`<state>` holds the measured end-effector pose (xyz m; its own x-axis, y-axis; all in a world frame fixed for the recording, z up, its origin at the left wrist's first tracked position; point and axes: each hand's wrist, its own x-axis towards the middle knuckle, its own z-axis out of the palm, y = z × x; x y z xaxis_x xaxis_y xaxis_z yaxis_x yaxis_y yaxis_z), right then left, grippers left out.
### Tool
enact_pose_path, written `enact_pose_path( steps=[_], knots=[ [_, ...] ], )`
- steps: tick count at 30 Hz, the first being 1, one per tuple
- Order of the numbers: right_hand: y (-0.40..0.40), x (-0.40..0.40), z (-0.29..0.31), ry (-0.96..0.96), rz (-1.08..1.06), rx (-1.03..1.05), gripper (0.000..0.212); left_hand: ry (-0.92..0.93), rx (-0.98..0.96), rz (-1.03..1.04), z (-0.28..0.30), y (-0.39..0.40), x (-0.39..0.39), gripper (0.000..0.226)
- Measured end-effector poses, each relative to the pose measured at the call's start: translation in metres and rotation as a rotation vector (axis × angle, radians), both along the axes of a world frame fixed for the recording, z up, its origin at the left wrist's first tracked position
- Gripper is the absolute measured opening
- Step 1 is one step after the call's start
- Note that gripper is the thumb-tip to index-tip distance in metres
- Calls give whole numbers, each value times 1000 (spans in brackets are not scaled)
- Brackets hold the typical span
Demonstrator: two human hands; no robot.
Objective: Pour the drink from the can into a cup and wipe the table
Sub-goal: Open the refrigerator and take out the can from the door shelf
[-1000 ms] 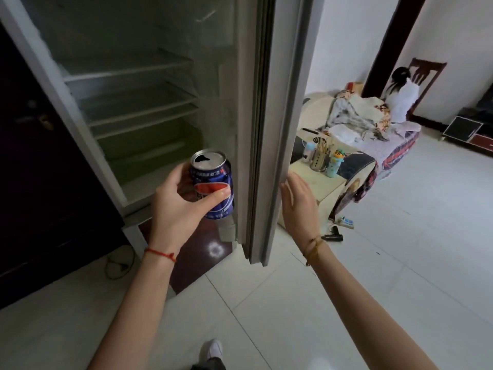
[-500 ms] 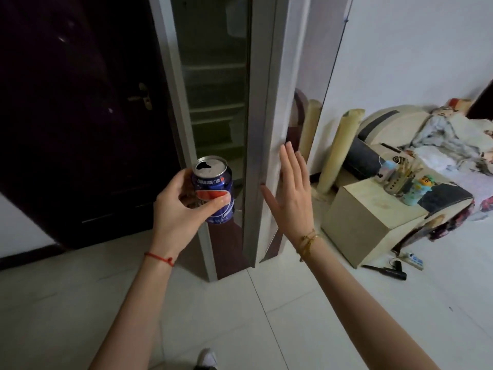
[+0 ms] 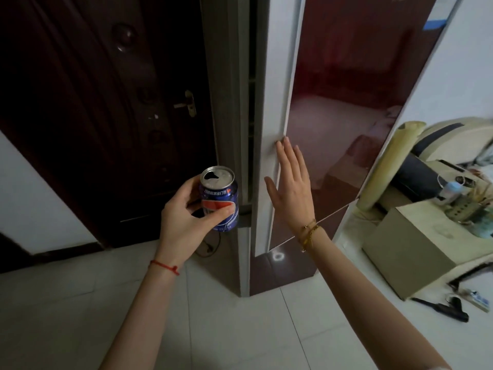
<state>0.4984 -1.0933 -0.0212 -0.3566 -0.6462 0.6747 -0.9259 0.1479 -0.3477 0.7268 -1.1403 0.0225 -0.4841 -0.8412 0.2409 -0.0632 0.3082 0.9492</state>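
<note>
A blue drink can (image 3: 221,194) with its top opened stands upright in my left hand (image 3: 186,218), whose fingers and thumb wrap round it, in front of the fridge. My right hand (image 3: 292,186) is flat, fingers apart, with its fingertips against the edge of the dark red fridge door (image 3: 344,108). The door stands almost against the fridge body, with only a narrow gap left. No cup and no cloth are in view.
A dark wooden door (image 3: 112,102) with a brass handle stands to the left of the fridge. At the right a low beige table (image 3: 416,241) carries a bottle and a holder of utensils. A black tool (image 3: 450,309) and a power strip lie on the tiled floor.
The fridge door has swung from wide open to nearly closed, with my right hand on it. The view has turned left. The can stays upright in my left hand.
</note>
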Motion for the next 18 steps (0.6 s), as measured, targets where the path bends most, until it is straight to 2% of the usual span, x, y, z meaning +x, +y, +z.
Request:
enact_pose_path(
  steps=[11, 18],
  knots=[
    [-96, -11, 0, -71, 20, 122, 65, 12, 33, 16, -14, -71, 4, 71],
    [-117, -16, -5, -116, 65, 119, 67, 21, 36, 45, -17, -91, -6, 69]
  ],
)
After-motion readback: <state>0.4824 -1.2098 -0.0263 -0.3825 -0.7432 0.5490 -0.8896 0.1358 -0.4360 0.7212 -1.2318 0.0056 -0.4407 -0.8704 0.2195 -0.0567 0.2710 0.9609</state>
